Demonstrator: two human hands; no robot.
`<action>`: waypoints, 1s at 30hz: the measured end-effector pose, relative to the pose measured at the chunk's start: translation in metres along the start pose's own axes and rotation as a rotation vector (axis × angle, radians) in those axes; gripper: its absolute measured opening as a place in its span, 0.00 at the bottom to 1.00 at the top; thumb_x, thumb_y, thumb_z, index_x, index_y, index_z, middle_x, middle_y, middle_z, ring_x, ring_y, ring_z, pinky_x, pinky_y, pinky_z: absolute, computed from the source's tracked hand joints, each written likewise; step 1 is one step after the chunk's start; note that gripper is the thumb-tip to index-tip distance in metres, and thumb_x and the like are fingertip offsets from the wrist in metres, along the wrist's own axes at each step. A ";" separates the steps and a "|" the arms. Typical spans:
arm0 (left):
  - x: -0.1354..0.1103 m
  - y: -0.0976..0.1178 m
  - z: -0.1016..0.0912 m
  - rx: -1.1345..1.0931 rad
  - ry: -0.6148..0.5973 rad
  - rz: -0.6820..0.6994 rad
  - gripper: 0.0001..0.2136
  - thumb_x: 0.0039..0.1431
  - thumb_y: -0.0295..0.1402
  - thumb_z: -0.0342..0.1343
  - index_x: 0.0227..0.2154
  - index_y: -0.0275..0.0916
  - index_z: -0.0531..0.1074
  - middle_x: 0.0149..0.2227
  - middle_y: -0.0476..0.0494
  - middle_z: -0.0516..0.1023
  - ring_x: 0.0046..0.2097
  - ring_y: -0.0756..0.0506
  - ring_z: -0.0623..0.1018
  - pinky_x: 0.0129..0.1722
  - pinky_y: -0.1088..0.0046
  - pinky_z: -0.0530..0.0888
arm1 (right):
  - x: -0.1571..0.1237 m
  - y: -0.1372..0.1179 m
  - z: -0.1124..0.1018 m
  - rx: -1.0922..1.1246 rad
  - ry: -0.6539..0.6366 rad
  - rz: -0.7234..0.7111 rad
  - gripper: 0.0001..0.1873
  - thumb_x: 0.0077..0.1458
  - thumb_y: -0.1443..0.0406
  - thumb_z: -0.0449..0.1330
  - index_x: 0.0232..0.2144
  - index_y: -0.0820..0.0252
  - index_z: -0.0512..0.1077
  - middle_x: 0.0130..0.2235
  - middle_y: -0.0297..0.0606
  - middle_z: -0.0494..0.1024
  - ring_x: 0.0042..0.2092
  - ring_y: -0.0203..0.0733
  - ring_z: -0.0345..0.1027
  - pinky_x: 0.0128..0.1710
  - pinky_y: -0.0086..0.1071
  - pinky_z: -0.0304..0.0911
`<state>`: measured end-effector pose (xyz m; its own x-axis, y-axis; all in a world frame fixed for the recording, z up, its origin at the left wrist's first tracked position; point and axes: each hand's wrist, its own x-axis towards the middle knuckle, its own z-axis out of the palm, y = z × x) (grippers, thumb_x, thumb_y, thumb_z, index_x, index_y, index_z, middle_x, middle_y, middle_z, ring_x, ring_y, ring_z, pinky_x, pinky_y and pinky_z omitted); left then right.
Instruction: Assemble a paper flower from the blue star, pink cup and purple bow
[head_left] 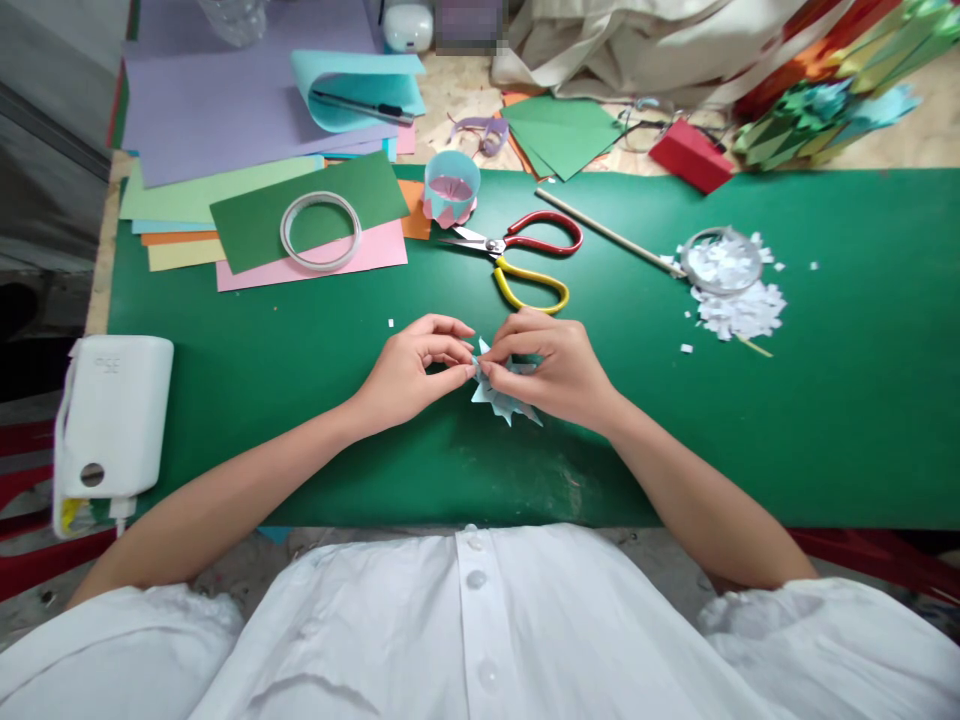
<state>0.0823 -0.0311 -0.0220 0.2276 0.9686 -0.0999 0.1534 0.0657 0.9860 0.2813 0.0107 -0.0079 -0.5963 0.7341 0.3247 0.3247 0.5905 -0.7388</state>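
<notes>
A pale blue paper piece with pointed, star-like edges (504, 402) is held between my two hands, just above the green table surface (315, 470). My left hand (412, 370) pinches its left edge between thumb and fingers. From the other side, my right hand (551, 362) grips it with closed thumb and fingertips, covering its upper right part. Beyond my hands lie scissors (495, 246) with one red and one yellow handle, blades pointing left. Behind them stands a small ring of blue paper (452, 172) with a pink zigzag base.
A tape roll (321, 232) rests on coloured paper strips (251, 215) at the left. On the right are a thin stick (607, 232), a second tape roll (721, 260) and white paper scraps (742, 312). A white power bank (120, 410) lies at the left edge. Folded paper flowers (817, 115) stand at the back right.
</notes>
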 end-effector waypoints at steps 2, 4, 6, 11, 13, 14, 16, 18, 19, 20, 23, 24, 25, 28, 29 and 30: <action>0.000 0.000 0.000 0.008 -0.002 0.000 0.06 0.53 0.35 0.64 0.29 0.38 0.80 0.48 0.40 0.75 0.46 0.46 0.79 0.46 0.67 0.79 | 0.000 0.001 -0.001 0.007 -0.008 0.017 0.06 0.53 0.70 0.63 0.26 0.59 0.79 0.26 0.32 0.77 0.30 0.33 0.69 0.33 0.29 0.63; 0.001 0.001 0.000 0.007 -0.006 -0.007 0.05 0.53 0.34 0.64 0.29 0.38 0.80 0.48 0.40 0.74 0.45 0.47 0.78 0.45 0.67 0.79 | 0.001 0.001 -0.001 0.003 -0.013 0.025 0.06 0.53 0.70 0.63 0.26 0.59 0.80 0.27 0.32 0.78 0.31 0.33 0.69 0.34 0.29 0.64; 0.001 0.001 0.000 -0.015 -0.004 -0.019 0.06 0.53 0.34 0.64 0.29 0.37 0.79 0.48 0.40 0.74 0.45 0.47 0.78 0.44 0.68 0.80 | 0.000 0.002 -0.002 0.002 -0.010 0.023 0.06 0.54 0.69 0.64 0.27 0.58 0.80 0.27 0.32 0.78 0.30 0.33 0.69 0.35 0.30 0.64; 0.001 0.001 0.000 -0.053 0.013 -0.025 0.06 0.53 0.35 0.64 0.29 0.37 0.79 0.47 0.39 0.73 0.46 0.46 0.77 0.43 0.69 0.80 | 0.000 0.003 -0.001 0.000 0.010 -0.007 0.06 0.56 0.66 0.65 0.27 0.58 0.80 0.27 0.33 0.78 0.30 0.33 0.69 0.35 0.31 0.63; 0.001 0.000 0.000 -0.041 0.012 -0.020 0.06 0.53 0.35 0.64 0.29 0.37 0.79 0.47 0.40 0.73 0.46 0.46 0.77 0.44 0.68 0.80 | 0.000 0.002 -0.001 -0.001 0.009 -0.002 0.06 0.56 0.67 0.64 0.27 0.58 0.79 0.27 0.33 0.78 0.30 0.34 0.69 0.35 0.31 0.64; 0.001 0.000 0.000 -0.035 0.009 -0.018 0.06 0.53 0.35 0.64 0.29 0.38 0.79 0.47 0.40 0.73 0.46 0.47 0.77 0.44 0.68 0.80 | 0.000 0.002 -0.001 0.001 0.005 0.003 0.06 0.56 0.67 0.64 0.27 0.58 0.79 0.27 0.33 0.78 0.30 0.34 0.69 0.35 0.31 0.64; 0.001 -0.001 0.000 -0.020 0.005 -0.016 0.06 0.53 0.35 0.64 0.29 0.38 0.79 0.48 0.40 0.73 0.45 0.47 0.78 0.45 0.67 0.80 | 0.000 0.001 -0.001 0.006 -0.002 0.013 0.07 0.55 0.68 0.64 0.26 0.59 0.79 0.27 0.34 0.78 0.30 0.34 0.70 0.33 0.30 0.64; 0.001 -0.002 0.000 -0.002 0.002 -0.010 0.05 0.54 0.35 0.64 0.29 0.38 0.79 0.48 0.41 0.73 0.45 0.47 0.78 0.46 0.67 0.80 | 0.000 0.000 -0.001 0.000 -0.006 0.018 0.06 0.54 0.69 0.64 0.26 0.59 0.79 0.27 0.33 0.78 0.30 0.34 0.70 0.33 0.29 0.63; 0.000 -0.002 0.000 0.006 0.000 -0.004 0.05 0.54 0.35 0.64 0.29 0.38 0.79 0.49 0.41 0.73 0.45 0.47 0.78 0.46 0.66 0.80 | 0.000 -0.001 -0.001 -0.002 -0.005 0.019 0.06 0.54 0.69 0.64 0.25 0.59 0.79 0.27 0.33 0.78 0.30 0.33 0.70 0.33 0.29 0.63; 0.000 -0.002 0.000 0.012 -0.002 0.001 0.05 0.54 0.34 0.64 0.30 0.38 0.80 0.49 0.41 0.73 0.46 0.47 0.78 0.47 0.66 0.79 | 0.000 -0.001 -0.001 -0.003 -0.003 0.017 0.06 0.53 0.70 0.64 0.25 0.60 0.79 0.26 0.33 0.77 0.30 0.33 0.70 0.33 0.29 0.63; 0.000 -0.003 0.000 0.022 -0.005 0.011 0.05 0.54 0.34 0.63 0.30 0.39 0.80 0.49 0.41 0.73 0.46 0.47 0.78 0.47 0.66 0.79 | 0.000 -0.002 -0.001 -0.005 0.001 0.017 0.06 0.53 0.70 0.63 0.25 0.60 0.79 0.26 0.33 0.77 0.30 0.33 0.69 0.32 0.28 0.64; 0.001 -0.003 0.000 0.024 -0.003 0.011 0.05 0.54 0.34 0.63 0.30 0.39 0.79 0.49 0.41 0.73 0.46 0.47 0.78 0.47 0.66 0.79 | 0.001 -0.003 -0.001 -0.003 0.001 0.020 0.06 0.52 0.70 0.63 0.25 0.60 0.78 0.26 0.33 0.77 0.30 0.33 0.69 0.32 0.28 0.63; 0.001 -0.002 0.000 0.026 -0.002 0.011 0.05 0.54 0.34 0.63 0.30 0.39 0.79 0.49 0.41 0.73 0.46 0.47 0.78 0.47 0.66 0.79 | 0.001 -0.003 -0.001 0.000 0.000 0.024 0.07 0.52 0.70 0.63 0.24 0.60 0.78 0.26 0.33 0.77 0.30 0.33 0.69 0.32 0.28 0.63; 0.001 -0.002 0.000 0.022 -0.003 0.003 0.05 0.53 0.34 0.63 0.29 0.38 0.79 0.48 0.41 0.72 0.45 0.47 0.78 0.46 0.66 0.80 | 0.001 -0.003 -0.001 0.009 0.001 0.041 0.07 0.52 0.70 0.63 0.25 0.59 0.79 0.26 0.33 0.77 0.30 0.33 0.69 0.30 0.27 0.63; 0.001 -0.001 0.000 0.017 -0.003 0.000 0.05 0.53 0.34 0.63 0.29 0.38 0.79 0.48 0.41 0.72 0.45 0.47 0.78 0.45 0.67 0.80 | 0.000 -0.002 -0.001 0.010 0.001 0.044 0.06 0.52 0.70 0.63 0.25 0.59 0.79 0.26 0.33 0.77 0.30 0.33 0.69 0.30 0.27 0.63; 0.001 -0.001 0.000 0.012 -0.002 -0.002 0.05 0.53 0.34 0.63 0.29 0.38 0.79 0.48 0.41 0.72 0.44 0.47 0.78 0.45 0.67 0.80 | 0.000 -0.002 -0.001 0.010 0.002 0.046 0.06 0.52 0.70 0.63 0.25 0.59 0.79 0.27 0.33 0.77 0.30 0.33 0.69 0.30 0.27 0.63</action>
<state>0.0827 -0.0304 -0.0233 0.2294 0.9680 -0.1019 0.1651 0.0645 0.9842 0.2815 0.0103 -0.0058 -0.5797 0.7608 0.2917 0.3443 0.5532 -0.7586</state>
